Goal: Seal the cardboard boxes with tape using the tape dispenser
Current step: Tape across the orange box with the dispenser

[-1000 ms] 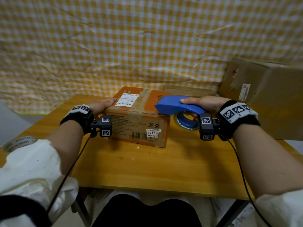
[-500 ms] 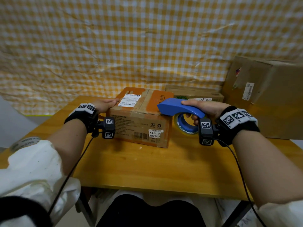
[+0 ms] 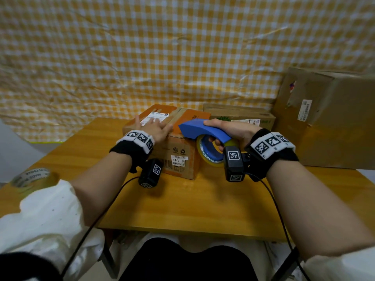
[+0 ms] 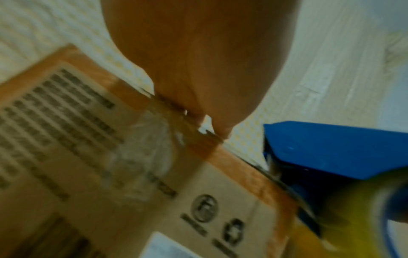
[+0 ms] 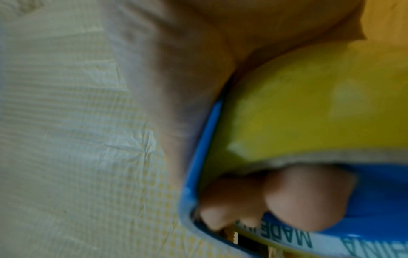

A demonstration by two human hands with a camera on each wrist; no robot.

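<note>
A small cardboard box (image 3: 178,159) with orange edges and a white shipping label sits mid-table. My left hand (image 3: 154,126) lies flat on its top with fingers straight, seen from below as a palm (image 4: 198,61) on the box's (image 4: 132,174) upper edge. My right hand (image 3: 229,128) grips the blue tape dispenser (image 3: 200,128), which carries a yellowish tape roll (image 3: 211,153). Its nose hovers at the box's right top edge. In the right wrist view my fingers (image 5: 304,197) curl through the dispenser (image 5: 198,157) beside the roll (image 5: 309,104).
A flat cardboard box (image 3: 239,114) lies behind the small one, and a large box (image 3: 328,118) stands at the right. A spare tape roll (image 3: 30,177) rests at the left edge of the wooden table (image 3: 192,205). A yellow checked cloth covers the wall.
My left hand has moved from the box's left side up onto its top. The dispenser has risen and shifted left toward the box's top edge.
</note>
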